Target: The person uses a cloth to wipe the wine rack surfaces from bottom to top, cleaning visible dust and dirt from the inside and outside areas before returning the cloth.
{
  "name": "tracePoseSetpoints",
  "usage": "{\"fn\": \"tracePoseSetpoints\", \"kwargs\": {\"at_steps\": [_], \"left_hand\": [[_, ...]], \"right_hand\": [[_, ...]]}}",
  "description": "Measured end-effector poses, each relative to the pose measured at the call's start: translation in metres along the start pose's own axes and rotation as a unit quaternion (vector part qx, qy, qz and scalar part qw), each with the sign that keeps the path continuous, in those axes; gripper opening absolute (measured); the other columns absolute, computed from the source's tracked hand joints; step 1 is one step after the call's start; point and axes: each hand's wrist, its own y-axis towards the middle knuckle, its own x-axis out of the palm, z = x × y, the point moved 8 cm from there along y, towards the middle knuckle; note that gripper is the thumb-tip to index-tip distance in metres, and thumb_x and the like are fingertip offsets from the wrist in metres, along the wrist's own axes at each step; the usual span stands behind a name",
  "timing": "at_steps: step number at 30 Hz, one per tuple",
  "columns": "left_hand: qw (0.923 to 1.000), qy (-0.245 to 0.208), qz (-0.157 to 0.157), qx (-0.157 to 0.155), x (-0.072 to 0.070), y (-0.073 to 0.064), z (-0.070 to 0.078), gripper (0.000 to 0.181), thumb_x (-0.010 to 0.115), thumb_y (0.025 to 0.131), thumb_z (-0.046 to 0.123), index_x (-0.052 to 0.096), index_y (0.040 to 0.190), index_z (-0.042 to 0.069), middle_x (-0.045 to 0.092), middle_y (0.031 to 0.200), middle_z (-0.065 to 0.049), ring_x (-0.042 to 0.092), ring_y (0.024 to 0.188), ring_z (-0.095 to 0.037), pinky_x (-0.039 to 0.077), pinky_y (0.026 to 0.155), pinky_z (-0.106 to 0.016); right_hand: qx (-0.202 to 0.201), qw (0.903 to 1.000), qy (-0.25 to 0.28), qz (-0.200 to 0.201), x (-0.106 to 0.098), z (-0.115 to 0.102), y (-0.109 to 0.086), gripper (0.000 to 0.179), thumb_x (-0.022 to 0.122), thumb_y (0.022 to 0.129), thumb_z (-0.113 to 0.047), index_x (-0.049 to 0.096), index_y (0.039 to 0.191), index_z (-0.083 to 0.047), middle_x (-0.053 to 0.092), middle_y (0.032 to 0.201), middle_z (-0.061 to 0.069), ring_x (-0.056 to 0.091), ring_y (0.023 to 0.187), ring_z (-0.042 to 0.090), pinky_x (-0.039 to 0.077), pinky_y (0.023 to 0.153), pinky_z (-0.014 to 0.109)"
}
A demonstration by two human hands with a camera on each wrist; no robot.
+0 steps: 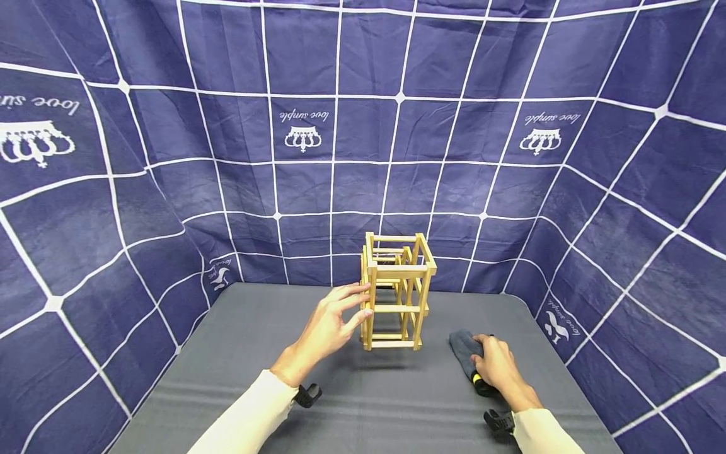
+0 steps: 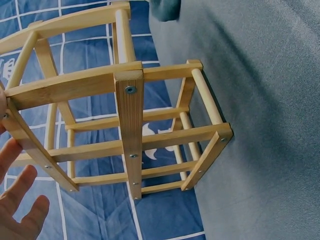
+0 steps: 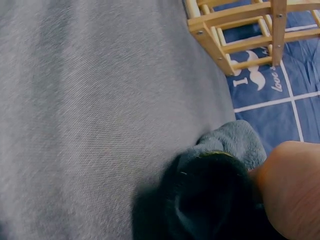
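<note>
A small pale-wood slatted rack (image 1: 395, 309) stands on the grey table. My left hand (image 1: 331, 315) is at its left post, the fingers extended and spread and a fingertip against the wood; in the left wrist view the other fingers (image 2: 22, 192) are apart from it. Right of the rack, my right hand (image 1: 499, 362) holds a soft grey-blue, sock-like item (image 1: 464, 350) with a yellow band and a black end. The right wrist view shows its wide dark opening (image 3: 212, 185) beside the hand (image 3: 295, 187); the fingertips there are hidden.
The grey cloth-covered table (image 1: 244, 366) spreads around both hands. Blue fabric with white grid lines (image 1: 363, 139) hangs behind the table and along both sides. Each wrist wears a black band, the left one (image 1: 308, 395) and the right one (image 1: 499, 421).
</note>
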Motion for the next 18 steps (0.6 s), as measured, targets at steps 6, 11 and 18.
{"fn": "tracePoseSetpoints", "kwargs": {"at_steps": [6, 11, 18], "left_hand": [[1.0000, -0.003, 0.002, -0.004, -0.001, 0.002, -0.001, 0.032, 0.095, 0.099, 0.016, 0.089, 0.128, 0.006, 0.082, 0.148, -0.007, 0.077, 0.139, -0.038, 0.063, 0.118, -0.055], [0.9998, -0.009, -0.005, -0.015, 0.000, 0.002, -0.002, 0.032, 0.094, 0.100, 0.018, 0.088, 0.130, 0.007, 0.082, 0.149, -0.006, 0.076, 0.141, -0.036, 0.062, 0.120, -0.054], [0.9998, -0.014, 0.000, -0.011, 0.000, 0.003, -0.001, 0.031, 0.095, 0.099, 0.016, 0.089, 0.128, 0.006, 0.083, 0.148, -0.008, 0.077, 0.139, -0.039, 0.064, 0.118, -0.055]], "right_hand": [[0.004, 1.0000, -0.002, 0.003, -0.001, -0.002, 0.005, 0.045, 0.077, 0.092, 0.001, 0.077, 0.136, 0.009, 0.078, 0.133, 0.040, 0.074, 0.128, 0.064, 0.062, 0.109, 0.073], [-0.006, 0.9998, 0.005, 0.019, -0.004, -0.006, 0.003, 0.045, 0.071, 0.090, 0.004, 0.079, 0.134, 0.007, 0.078, 0.129, 0.035, 0.074, 0.125, 0.062, 0.063, 0.108, 0.072], [-0.052, 0.9963, 0.021, 0.065, -0.017, -0.020, -0.004, 0.044, 0.073, 0.086, 0.008, 0.080, 0.127, -0.004, 0.080, 0.122, 0.027, 0.076, 0.116, 0.055, 0.063, 0.097, 0.073]]}}
